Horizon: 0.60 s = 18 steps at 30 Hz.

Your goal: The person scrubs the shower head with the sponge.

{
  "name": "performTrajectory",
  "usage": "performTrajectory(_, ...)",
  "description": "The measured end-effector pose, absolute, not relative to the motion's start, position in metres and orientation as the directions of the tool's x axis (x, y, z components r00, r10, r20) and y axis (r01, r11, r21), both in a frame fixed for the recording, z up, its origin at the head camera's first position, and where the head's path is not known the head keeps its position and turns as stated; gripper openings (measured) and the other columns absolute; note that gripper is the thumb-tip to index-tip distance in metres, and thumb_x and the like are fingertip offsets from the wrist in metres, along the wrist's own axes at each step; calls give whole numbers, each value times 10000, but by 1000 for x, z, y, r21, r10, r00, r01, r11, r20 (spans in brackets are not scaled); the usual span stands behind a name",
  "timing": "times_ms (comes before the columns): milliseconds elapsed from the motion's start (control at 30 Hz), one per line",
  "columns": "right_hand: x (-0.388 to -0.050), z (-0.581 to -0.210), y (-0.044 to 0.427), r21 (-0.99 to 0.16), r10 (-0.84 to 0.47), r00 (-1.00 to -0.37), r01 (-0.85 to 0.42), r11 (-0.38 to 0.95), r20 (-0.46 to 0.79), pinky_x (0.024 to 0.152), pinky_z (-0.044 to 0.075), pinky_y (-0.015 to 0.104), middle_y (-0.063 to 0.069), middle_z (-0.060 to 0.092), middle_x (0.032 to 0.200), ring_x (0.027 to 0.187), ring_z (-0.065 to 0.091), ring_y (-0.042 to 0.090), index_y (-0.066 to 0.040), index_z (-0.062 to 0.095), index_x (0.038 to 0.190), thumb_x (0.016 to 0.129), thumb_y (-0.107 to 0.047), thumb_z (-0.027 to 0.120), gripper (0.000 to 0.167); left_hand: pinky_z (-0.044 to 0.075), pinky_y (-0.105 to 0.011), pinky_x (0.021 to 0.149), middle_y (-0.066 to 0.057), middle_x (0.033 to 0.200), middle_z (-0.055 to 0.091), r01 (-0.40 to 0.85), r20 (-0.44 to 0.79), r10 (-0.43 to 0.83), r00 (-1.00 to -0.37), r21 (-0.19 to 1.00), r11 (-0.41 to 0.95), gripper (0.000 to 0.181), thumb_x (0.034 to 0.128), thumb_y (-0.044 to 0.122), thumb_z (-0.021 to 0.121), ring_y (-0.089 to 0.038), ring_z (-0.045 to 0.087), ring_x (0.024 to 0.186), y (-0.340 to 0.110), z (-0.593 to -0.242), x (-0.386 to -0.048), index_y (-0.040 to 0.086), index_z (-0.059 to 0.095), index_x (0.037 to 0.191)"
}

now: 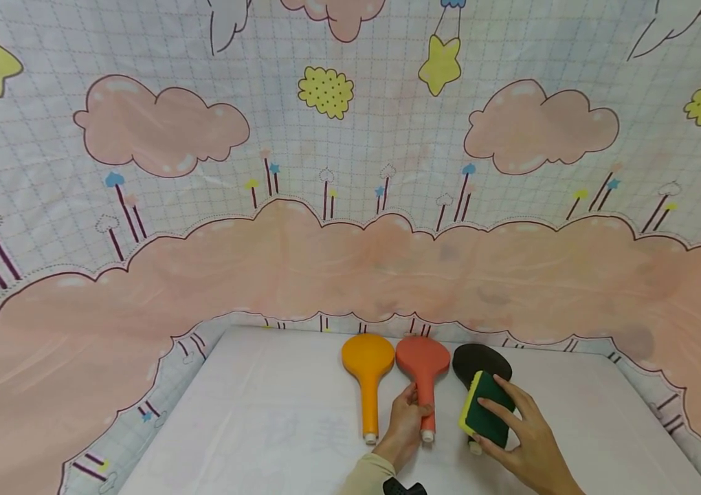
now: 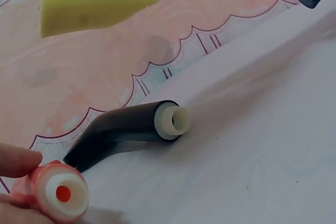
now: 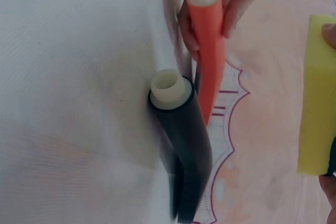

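Left fingers (image 1: 425, 410) grip red showerhead (image 1: 423, 363), right fingers (image 1: 522, 399) sponge (image 1: 491, 424).

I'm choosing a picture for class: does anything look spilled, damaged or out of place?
Faint grey patches on the backdrop's peach band look odd, interrupting its even colour; whether stains, I cannot tell. No damage shows on the shower heads or sponge.

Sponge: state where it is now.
In the head view, the sponge is right of centre, in the right hand, partly hiding the black shower head.
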State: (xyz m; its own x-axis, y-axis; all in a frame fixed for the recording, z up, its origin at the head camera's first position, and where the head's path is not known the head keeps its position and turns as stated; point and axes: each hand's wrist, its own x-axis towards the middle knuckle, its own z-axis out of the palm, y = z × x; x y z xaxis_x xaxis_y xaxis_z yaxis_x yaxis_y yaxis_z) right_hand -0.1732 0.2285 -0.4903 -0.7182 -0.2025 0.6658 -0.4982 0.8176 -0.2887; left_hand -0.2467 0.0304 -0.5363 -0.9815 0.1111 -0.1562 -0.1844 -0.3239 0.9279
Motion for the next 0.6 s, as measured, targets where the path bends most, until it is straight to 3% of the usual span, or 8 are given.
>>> performTrajectory(233, -174, -490, 229, -296, -205, -718, -506, 811, 666, 825, 501, 644, 170, 489, 1424, 1222, 456, 388, -222, 698, 1167, 576, -236, 939, 639, 423, -454, 1092, -325, 1421, 441, -176, -131, 148, -980, 920, -351, 727, 809, -136, 596, -350, 507, 1262, 33, -537, -246, -166, 270, 1459)
performTrajectory(400, -174, -491, 229, -312, -198, -732, -497, 810, 652, 812, 506, 639, 169, 486, 1423, 1221, 456, 398, -217, 698, 1166, 599, -263, 932, 616, 334, -515, 1148, -352, 1489, 355, -184, -137, 178, -974, 942, -281, 706, 832, -81, 586, -429, 389, 1386, 29, -536, -244, -173, 270, 1456)
performTrajectory(600, -174, -491, 229, -309, -202, -729, -501, 808, 654, 815, 498, 652, 166, 480, 1434, 1227, 450, 402, -222, 699, 1169, 592, -247, 934, 623, 286, -546, 1164, -344, 1475, 384, -146, -99, 213, -972, 966, -213, 622, 854, -10, 571, -432, 359, 1407, 21, -530, -239, -181, 357, 1413)
